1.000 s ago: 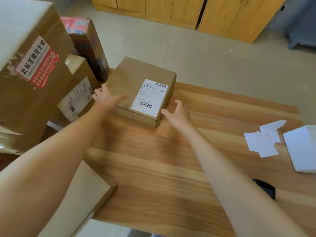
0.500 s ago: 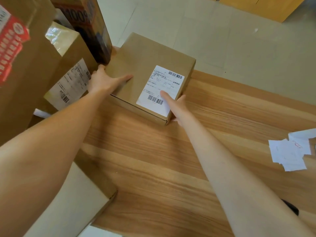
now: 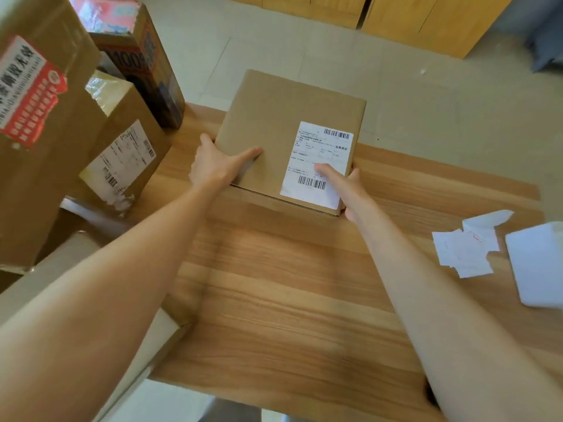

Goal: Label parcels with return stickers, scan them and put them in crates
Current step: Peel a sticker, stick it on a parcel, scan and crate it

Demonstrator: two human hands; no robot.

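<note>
A flat brown cardboard parcel (image 3: 274,126) with a white shipping label (image 3: 320,156) is lifted above the far edge of the wooden table (image 3: 274,284). My left hand (image 3: 216,166) grips its near left corner, thumb on top. My right hand (image 3: 341,184) grips the near right corner, thumb lying across the label. A pile of small white stickers (image 3: 466,248) lies on the table to the right.
Several large cardboard boxes are stacked at the left, one with a red and white sticker (image 3: 27,92), one with a shipping label (image 3: 122,159). A white device (image 3: 539,263) sits at the right edge. Wooden cabinets (image 3: 426,19) stand across the floor.
Both hands went from resting beside the parcel to gripping its near corners. The parcel has come up off the table and toward me.
</note>
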